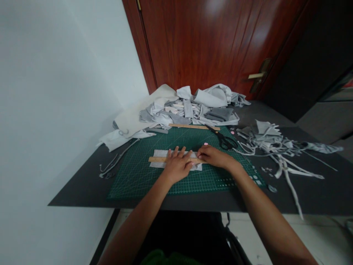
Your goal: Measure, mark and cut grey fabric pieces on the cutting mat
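Note:
A small pale grey fabric piece (161, 155) lies on the green cutting mat (138, 173). A wooden ruler (157, 159) lies across the fabric. My left hand (176, 164) presses flat on the ruler and fabric, fingers stretched out. My right hand (211, 154) rests at the ruler's right end with its fingers pinched together; a small pink thing (205, 144) shows just beyond its fingertips. What the pinch holds is too small to name.
Black scissors (224, 141) and a second wooden ruler (193, 127) lie at the mat's far edge. A heap of grey and white fabric (190, 106) sits behind. Cut strips and scraps (275, 147) spread to the right. A dark table (82, 187) stands against a white wall and red-brown door.

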Demonstrator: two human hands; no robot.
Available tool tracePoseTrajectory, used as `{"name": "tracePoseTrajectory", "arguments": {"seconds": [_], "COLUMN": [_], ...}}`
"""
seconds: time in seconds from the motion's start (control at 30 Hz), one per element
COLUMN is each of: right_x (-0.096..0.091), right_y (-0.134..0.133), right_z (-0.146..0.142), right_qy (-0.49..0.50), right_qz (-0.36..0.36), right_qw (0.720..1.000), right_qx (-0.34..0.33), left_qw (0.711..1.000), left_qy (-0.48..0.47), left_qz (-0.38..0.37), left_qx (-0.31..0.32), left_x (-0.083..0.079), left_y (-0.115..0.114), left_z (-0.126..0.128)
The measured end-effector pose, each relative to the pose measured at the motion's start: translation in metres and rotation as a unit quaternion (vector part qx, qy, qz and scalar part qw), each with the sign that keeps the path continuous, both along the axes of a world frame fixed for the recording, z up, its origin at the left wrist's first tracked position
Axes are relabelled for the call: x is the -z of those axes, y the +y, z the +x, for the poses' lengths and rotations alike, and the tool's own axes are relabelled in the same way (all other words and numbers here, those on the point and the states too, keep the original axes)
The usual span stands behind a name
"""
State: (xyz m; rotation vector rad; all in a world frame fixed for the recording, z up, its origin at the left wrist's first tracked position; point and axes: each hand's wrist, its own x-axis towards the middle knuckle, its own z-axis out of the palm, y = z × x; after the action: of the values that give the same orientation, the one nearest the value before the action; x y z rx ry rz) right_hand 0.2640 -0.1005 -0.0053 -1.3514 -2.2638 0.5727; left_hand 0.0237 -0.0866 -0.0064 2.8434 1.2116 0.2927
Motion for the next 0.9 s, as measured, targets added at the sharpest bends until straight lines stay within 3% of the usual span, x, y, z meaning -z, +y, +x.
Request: {"name": "tracePoseTrajectory", "arguments": {"seconds": [0.33, 0.43, 0.5, 0.57, 0.7, 0.9], "right_x": [-0.009, -0.010, -0.009, -0.007, 0.003, 0.017], "right_y": [-0.009, -0.010, -0.011, -0.011, -0.009, 0.000], "right_z": [-0.002, -0.009, -0.020, -0.033, -0.051, -0.047], "right_qy": [0.029, 0.040, 0.078, 0.133, 0.211, 0.254], "right_qz": [-0.071, -0.022, 0.037, 0.048, -0.068, -0.167], "right_qw": [0.997, 0.999, 0.996, 0.990, 0.975, 0.952], "right_qx": [-0.016, 0.011, 0.031, 0.021, -0.023, 0.030], "left_qw": [0.998, 0.997, 0.997, 0.996, 0.996, 0.996], "left_qy": [-0.018, -0.029, -0.031, -0.036, -0.044, -0.043], "left_qz": [0.002, 0.014, 0.017, 0.016, 0.007, 0.005], "left_qx": [-0.053, -0.066, -0.073, -0.075, -0.072, -0.083], "left_x": [0.009, 0.011, 0.011, 0.011, 0.011, 0.008], "left_y": [-0.029, -0.040, -0.044, -0.046, -0.044, -0.040], "left_z": [-0.007, -0.011, -0.011, -0.011, -0.010, -0.033]}}
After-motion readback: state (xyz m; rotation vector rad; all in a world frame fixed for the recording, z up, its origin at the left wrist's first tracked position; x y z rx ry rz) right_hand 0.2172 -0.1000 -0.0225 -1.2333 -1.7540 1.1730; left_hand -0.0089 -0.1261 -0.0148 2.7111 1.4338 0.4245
